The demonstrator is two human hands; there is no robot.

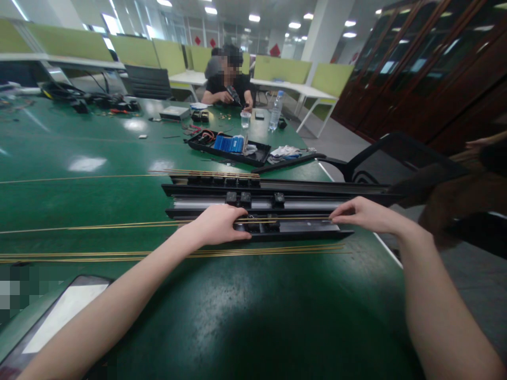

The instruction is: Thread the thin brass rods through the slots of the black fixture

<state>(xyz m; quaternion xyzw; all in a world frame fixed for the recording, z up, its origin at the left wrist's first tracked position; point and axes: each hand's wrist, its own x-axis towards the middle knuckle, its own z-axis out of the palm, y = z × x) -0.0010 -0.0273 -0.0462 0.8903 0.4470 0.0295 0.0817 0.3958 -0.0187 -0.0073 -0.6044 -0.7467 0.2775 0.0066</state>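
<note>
My left hand [219, 224] is at the nearest black rail [309, 234], thumb and fingers on either side of a small black block [253, 226] seated in it. Part of that block is hidden by the hand. Thin brass-coloured rods [293, 218] run lengthwise over the blocks and out to the left. At the rail's right end, my right hand [356, 214] pinches a rod tip between thumb and fingers. Two more black rails lie parallel behind; the middle one carries small black blocks [279, 200], the far one a row of blocks under more rods.
Loose brass rods [269, 252] lie in front of the rails. Farther back are a black tray [257, 153] with a blue part, a cloth [285, 154], a water bottle [276, 111] and a cup [245, 120]. A person [229, 89] holds a power tool opposite. A chair [396, 158] stands right.
</note>
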